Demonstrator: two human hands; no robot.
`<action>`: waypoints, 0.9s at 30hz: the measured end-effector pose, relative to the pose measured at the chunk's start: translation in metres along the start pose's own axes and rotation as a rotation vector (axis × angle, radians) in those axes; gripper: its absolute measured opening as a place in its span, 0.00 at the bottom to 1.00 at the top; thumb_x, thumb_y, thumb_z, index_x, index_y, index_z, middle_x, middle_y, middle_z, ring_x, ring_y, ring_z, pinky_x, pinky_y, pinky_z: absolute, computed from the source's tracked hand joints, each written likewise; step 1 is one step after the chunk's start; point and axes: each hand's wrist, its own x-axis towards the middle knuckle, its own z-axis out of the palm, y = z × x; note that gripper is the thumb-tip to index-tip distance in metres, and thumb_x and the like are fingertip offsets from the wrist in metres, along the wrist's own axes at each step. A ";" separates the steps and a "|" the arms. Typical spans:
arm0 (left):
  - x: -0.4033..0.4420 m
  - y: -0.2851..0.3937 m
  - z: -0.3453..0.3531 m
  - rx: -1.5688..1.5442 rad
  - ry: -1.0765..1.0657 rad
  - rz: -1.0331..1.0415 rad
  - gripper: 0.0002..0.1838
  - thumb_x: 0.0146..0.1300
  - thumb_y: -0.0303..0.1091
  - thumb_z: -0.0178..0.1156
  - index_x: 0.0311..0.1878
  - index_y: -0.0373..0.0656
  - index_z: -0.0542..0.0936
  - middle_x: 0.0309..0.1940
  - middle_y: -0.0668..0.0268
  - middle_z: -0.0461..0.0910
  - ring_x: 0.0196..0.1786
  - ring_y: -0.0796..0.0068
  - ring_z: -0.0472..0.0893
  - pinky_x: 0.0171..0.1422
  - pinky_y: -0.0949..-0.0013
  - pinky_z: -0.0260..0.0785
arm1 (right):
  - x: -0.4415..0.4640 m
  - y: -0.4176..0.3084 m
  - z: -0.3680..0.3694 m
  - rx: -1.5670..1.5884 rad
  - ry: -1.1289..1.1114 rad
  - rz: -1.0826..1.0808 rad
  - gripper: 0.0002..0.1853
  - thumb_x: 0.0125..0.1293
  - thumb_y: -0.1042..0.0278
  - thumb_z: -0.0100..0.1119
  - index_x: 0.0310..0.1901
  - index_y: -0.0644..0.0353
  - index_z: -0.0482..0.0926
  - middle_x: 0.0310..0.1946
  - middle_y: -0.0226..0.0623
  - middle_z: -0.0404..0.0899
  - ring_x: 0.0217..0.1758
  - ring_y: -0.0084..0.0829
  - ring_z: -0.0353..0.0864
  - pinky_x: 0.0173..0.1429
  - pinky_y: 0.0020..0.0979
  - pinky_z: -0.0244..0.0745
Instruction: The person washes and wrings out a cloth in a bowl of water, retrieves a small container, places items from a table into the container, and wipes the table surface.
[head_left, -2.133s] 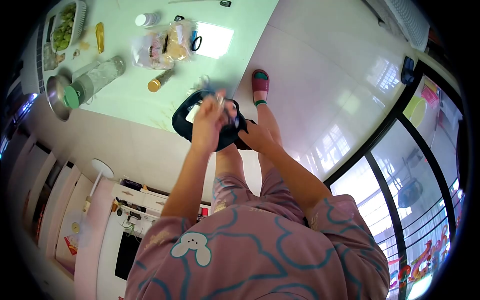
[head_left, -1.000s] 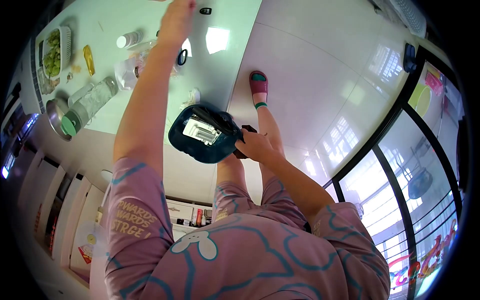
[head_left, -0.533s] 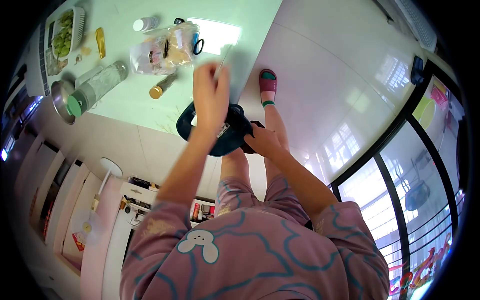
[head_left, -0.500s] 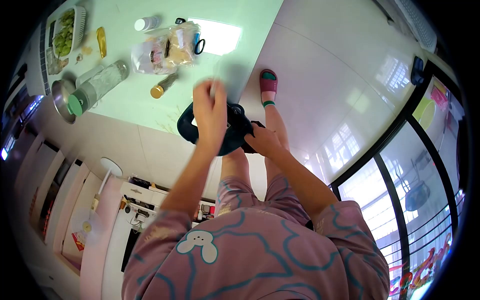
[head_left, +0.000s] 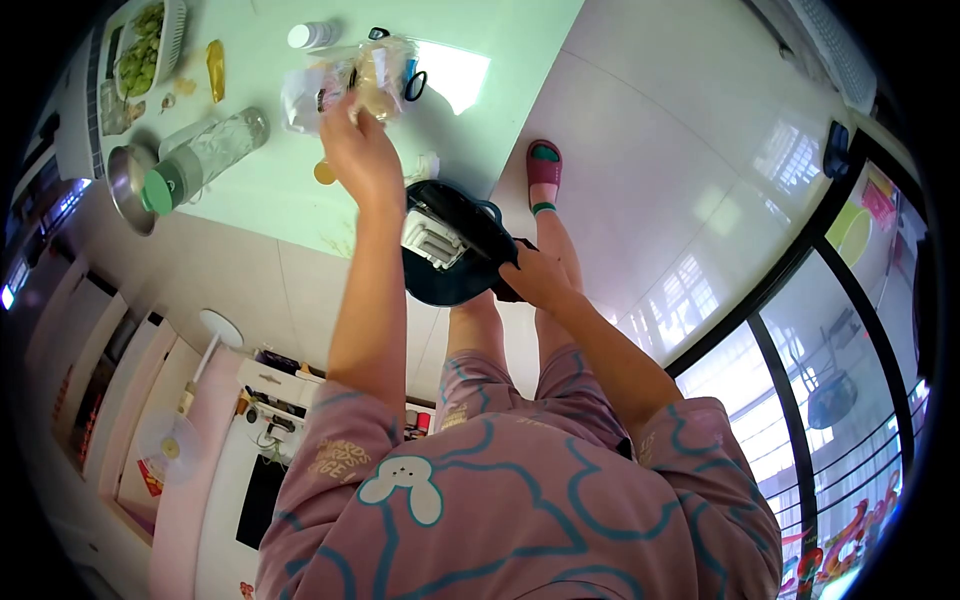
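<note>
A dark, rounded pouch (head_left: 447, 284) lies open in front of my knees, with a ridged white object (head_left: 435, 240) inside it. My right hand (head_left: 540, 278) is closed on the pouch's right edge. Over the table, my left hand (head_left: 362, 155) is at the lower edge of clear plastic food packages (head_left: 383, 75), its fingers bent and slightly apart, with nothing visible between them. Whether its fingertips touch the plastic I cannot tell. A small white crumpled item (head_left: 427, 165) sits at the table's corner beside the pouch. A yellow-capped jar (head_left: 324, 173) is partly hidden behind my left hand.
On the pale green table (head_left: 300, 215) are a green-capped bottle (head_left: 215, 155), a steel bowl (head_left: 128, 190), a basket of grapes (head_left: 143, 50), a yellow wrapper (head_left: 215, 70) and a white bottle (head_left: 313, 36). A black-framed glass door (head_left: 765, 385) stands at right.
My left hand has moved from over the pouch up and left to the plastic packages, uncovering the pouch's white contents. My right hand keeps its hold on the pouch, which shifted slightly right.
</note>
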 end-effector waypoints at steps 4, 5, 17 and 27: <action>0.058 -0.025 0.030 0.265 -0.029 -0.032 0.09 0.63 0.28 0.58 0.43 0.36 0.82 0.44 0.51 0.81 0.45 0.50 0.81 0.50 0.55 0.73 | -0.003 -0.004 -0.006 0.018 0.002 -0.009 0.22 0.65 0.52 0.46 0.48 0.63 0.74 0.41 0.51 0.83 0.47 0.52 0.83 0.54 0.50 0.74; 0.064 -0.030 0.030 0.265 -0.031 -0.031 0.09 0.63 0.28 0.58 0.43 0.36 0.82 0.44 0.51 0.81 0.45 0.50 0.81 0.50 0.55 0.73 | -0.003 -0.005 -0.005 0.010 0.005 -0.006 0.22 0.65 0.52 0.46 0.48 0.63 0.74 0.41 0.50 0.83 0.47 0.52 0.83 0.54 0.50 0.74; 0.115 0.023 0.040 0.362 -0.178 0.222 0.09 0.59 0.34 0.60 0.40 0.43 0.84 0.41 0.56 0.82 0.45 0.51 0.80 0.50 0.51 0.72 | -0.002 -0.004 -0.009 0.033 -0.059 0.002 0.21 0.65 0.52 0.46 0.50 0.60 0.74 0.40 0.51 0.84 0.47 0.53 0.82 0.56 0.54 0.71; 0.168 -0.020 0.111 0.526 -0.531 0.318 0.05 0.58 0.26 0.60 0.38 0.39 0.78 0.40 0.49 0.77 0.44 0.44 0.81 0.50 0.52 0.75 | -0.005 -0.010 -0.010 0.037 -0.026 0.007 0.21 0.65 0.52 0.47 0.47 0.64 0.74 0.38 0.51 0.83 0.45 0.52 0.83 0.52 0.50 0.74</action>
